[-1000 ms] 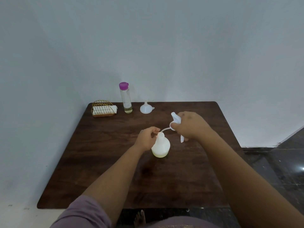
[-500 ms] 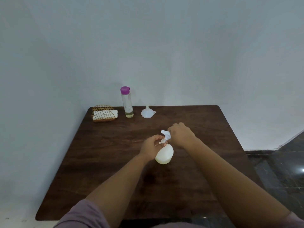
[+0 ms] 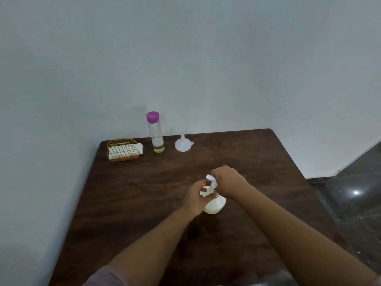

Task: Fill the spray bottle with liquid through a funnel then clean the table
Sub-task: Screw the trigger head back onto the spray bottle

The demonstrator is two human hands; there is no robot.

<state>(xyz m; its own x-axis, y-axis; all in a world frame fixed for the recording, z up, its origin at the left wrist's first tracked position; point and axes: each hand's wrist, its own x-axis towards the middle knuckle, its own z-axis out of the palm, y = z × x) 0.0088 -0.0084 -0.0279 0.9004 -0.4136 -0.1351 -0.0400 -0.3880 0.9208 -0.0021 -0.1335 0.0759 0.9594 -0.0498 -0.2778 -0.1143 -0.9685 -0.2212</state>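
Note:
A white, round-bodied spray bottle point(image 3: 214, 206) stands near the middle of the dark wooden table point(image 3: 144, 203). My left hand point(image 3: 195, 198) grips its neck from the left. My right hand point(image 3: 225, 180) is closed around the white spray head point(image 3: 211, 180), which sits on top of the bottle's neck. A white funnel point(image 3: 182, 143) rests upside down at the back of the table. Left of it stands a tall clear bottle point(image 3: 156, 134) with a purple cap and a little yellowish liquid at its bottom.
A gold wire holder point(image 3: 122, 149) with white cloths or napkins sits at the table's back left corner. A pale wall runs behind and along the left side. Dark glossy floor point(image 3: 354, 203) shows to the right of the table.
My right hand brought the spray head, with its tube, from the right of the bottle down onto the bottle's neck. My left hand stayed on the bottle. The camera view tilted slightly.

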